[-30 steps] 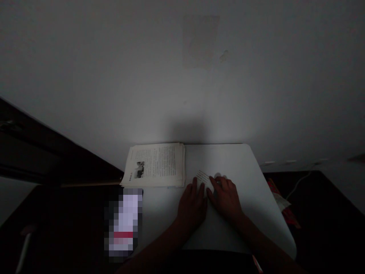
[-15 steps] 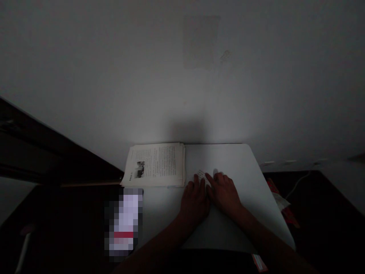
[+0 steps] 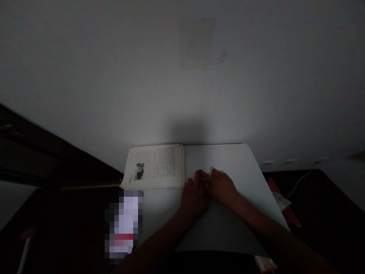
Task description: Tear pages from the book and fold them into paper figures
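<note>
Both my hands lie side by side on a white table (image 3: 236, 160), palms down in dim light. My left hand (image 3: 195, 195) rests flat with its fingers stretched forward. My right hand (image 3: 221, 185) lies right of it, fingers flat and touching the left hand's fingertips. A small pale piece of paper (image 3: 212, 169) barely shows at the right fingertips; the rest is hidden beneath the hands. A stack of printed pages (image 3: 155, 165) with a small photo lies just left of my left hand, at the table's back left.
A grey wall rises right behind the table. Dark furniture (image 3: 42, 152) stands at the left. A pixelated white and red object (image 3: 124, 222) is at the table's left edge. On the right are crumpled red items (image 3: 285, 211), a pale cable (image 3: 302, 179) and an orange thing (image 3: 265, 262).
Both hands have slid forward over the small printed paper, which showed text between them before and is now almost fully covered. The hands have come closer together.
</note>
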Demonstrator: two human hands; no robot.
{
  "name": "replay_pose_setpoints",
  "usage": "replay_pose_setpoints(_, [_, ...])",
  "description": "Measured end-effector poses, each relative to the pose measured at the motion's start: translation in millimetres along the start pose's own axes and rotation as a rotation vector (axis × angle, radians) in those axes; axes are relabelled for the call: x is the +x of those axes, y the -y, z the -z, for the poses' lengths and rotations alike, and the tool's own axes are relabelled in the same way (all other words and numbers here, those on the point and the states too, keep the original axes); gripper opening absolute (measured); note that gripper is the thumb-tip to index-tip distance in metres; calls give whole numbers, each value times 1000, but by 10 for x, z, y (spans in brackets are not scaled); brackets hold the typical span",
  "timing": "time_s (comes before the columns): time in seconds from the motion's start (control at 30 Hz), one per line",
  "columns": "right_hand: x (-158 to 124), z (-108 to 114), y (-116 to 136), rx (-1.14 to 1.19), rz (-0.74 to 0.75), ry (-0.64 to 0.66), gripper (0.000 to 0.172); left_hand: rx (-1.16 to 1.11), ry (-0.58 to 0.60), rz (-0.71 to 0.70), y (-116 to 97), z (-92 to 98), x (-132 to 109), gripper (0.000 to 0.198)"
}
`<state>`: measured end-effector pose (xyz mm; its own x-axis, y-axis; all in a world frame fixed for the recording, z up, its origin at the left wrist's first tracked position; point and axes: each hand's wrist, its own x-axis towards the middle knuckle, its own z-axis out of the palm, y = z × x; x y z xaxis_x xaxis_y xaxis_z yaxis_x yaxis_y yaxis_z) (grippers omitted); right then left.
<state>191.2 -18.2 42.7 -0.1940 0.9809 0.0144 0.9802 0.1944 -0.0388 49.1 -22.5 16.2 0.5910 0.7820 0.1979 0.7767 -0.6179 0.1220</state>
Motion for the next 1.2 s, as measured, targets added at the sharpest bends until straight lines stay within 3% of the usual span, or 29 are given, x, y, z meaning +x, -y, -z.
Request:
replay_pose_setpoints(0.17, [-22,-37,-108,117,-22,-31,37,0,-17,29,54,-86,-24,45])
replay_pose_setpoints(0.27, [-2,-53,-149,229,-128,-54,30,3,-12,1,78,-103,-19,39])
replay_pose_setpoints(0.47, [206,7,-168,264,-366,76,33,-4,27,28,69,-41,11,45])
replay_pose_setpoints(0.63, [260,15,-273,364,-330,75,28,-2,45,51,58,-28,6,47])
replay_pose_setpoints(0.83, [59,-82,-490,563,-225,35,12,0,49,79,32,-3,4,53])
replay_pose_setpoints(1.0, [-34,-115,-538,611,-258,21,11,1,34,102,-7,15,-1,58])
replay_pose_setpoints(1.2, [60,-80,-430,510,-330,10,11,10,24,106,-20,-24,-14,60])
